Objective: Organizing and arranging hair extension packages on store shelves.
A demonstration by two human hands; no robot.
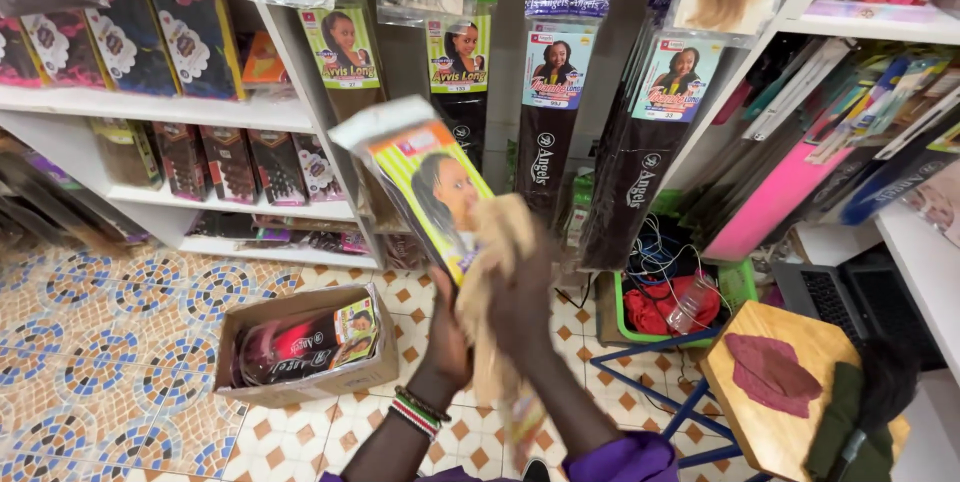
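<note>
Hair-extension packet (pixel 425 167): flat clear sleeve with a yellow-green and orange card insert, blond hair (pixel 500 272) spilling from its lower end; held up mid-scene, tilted with its top to the left, in front of the far display.
Left hand (pixel 447 337): beaded bracelets at the wrist; closed around the lower edge of the packet from behind.
Right hand (pixel 522 307): purple sleeve below; closed over the loose blond hair just beneath the packet.
Cardboard box (pixel 305 347): open, on the tiled floor to the near left, holding more packets of dark hair.
Far display: packets of dark braiding hair (pixel 552 112) hanging in a row; white shelves (pixel 160 107) at left stocked with further packs.
Wooden stool (pixel 775 382): near right, blue legs, a dark red cloth on its seat.
Green basket (pixel 735 282): behind the stool, with red cloth and cables.
Risk, slippage: grip sits low on the packet, so the tilted top could likely tip and slide free.
Risk, tangling: loose hair bunched in the right hand may knot or shed.
Risk, snagging: hanging packs are near; a swing could knock one off.
</note>
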